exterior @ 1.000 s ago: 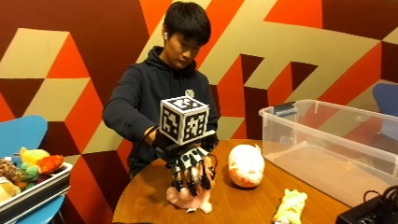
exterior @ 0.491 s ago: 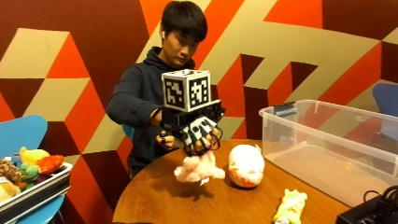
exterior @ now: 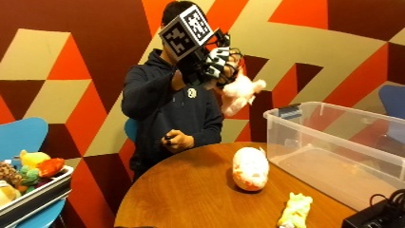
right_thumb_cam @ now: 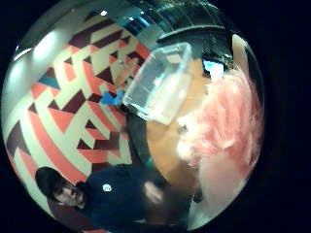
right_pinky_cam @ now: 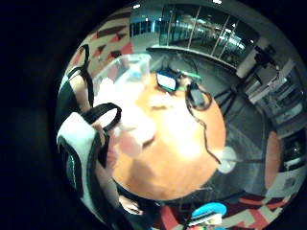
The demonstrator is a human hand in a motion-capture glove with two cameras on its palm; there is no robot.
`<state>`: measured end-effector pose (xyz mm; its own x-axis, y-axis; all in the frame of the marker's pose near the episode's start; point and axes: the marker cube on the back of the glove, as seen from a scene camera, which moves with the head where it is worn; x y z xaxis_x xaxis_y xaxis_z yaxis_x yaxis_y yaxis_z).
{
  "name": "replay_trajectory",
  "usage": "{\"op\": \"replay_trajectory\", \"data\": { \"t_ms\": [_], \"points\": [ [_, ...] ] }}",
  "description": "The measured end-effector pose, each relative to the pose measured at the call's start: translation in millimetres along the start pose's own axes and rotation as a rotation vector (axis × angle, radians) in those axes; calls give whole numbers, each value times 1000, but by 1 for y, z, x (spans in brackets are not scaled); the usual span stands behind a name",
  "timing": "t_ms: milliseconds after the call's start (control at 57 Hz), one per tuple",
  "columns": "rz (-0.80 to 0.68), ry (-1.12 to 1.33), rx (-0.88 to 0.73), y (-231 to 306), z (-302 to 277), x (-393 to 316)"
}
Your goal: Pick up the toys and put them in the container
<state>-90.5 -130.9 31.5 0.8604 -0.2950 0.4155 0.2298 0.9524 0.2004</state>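
Up in the air, well above the round wooden surface, the gloved right hand has its grip curled round a pink plush toy, fingers clamped on the upper part of it so the rest dangles down below the grip. The toy is clear of everything, not touching the surface or anything else. In the thumb-side palm view the pink fuzz fills a big chunk right next to the palm, so yeah, it's tight in there.

Off to one side of the grip and well lower down sits the clear plastic container, open top, resting on the surface. The held toy isn't over it; it hangs beside the near rim, apart from it. Can't really make out anything lying inside the container.

Straight down below the grip, on the surface, there's a second toy, a pink and white piggy-looking plush, lying just beside the container wall. Further toward the surface edge, also well below the grip, is a small yellow plush.

The person's bare other hand is low, at the far edge of the surface, loosely curled, and not touching any toy.

Way off on the opposite side from the container there's a tray with a pile of colourful plush bits in it, next to a blue chair. A black device with cables sits at the corner near the container.
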Motion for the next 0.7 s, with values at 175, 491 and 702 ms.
{"op": "replay_trajectory", "data": {
  "t_ms": [175, 491, 702],
  "points": [
    [-61, -163, 159, -28, 5, -46],
    [-123, -285, -121, -81, 113, -99],
    [-168, -130, -274, -65, 136, -76]
  ]
}}
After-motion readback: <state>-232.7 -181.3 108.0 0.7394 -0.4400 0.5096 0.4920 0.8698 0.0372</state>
